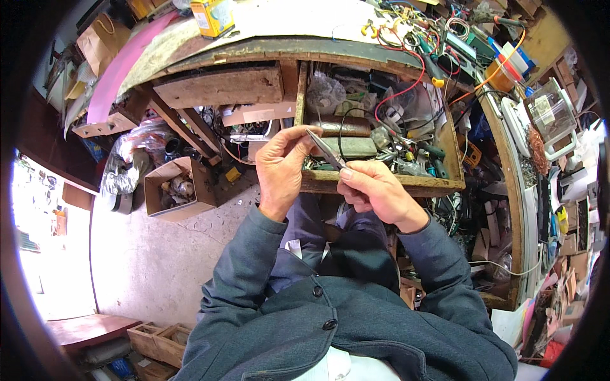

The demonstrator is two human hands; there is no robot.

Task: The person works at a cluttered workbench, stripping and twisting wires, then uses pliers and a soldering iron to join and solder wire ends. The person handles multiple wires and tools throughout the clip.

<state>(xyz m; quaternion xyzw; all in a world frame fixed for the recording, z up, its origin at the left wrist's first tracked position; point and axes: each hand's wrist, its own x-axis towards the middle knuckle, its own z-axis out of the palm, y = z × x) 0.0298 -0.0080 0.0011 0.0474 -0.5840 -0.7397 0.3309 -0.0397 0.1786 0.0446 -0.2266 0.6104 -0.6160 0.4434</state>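
The left hand [283,166] pinches a pointed tool's [328,152] tip, perhaps steadying it, while the right hand [378,188] grips its other end.

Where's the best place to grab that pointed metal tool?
Probably the thick rear end, coming from the lower right, as the right hand does: the pointed metal tool tapers toward the left hand, leaving less to grip there.
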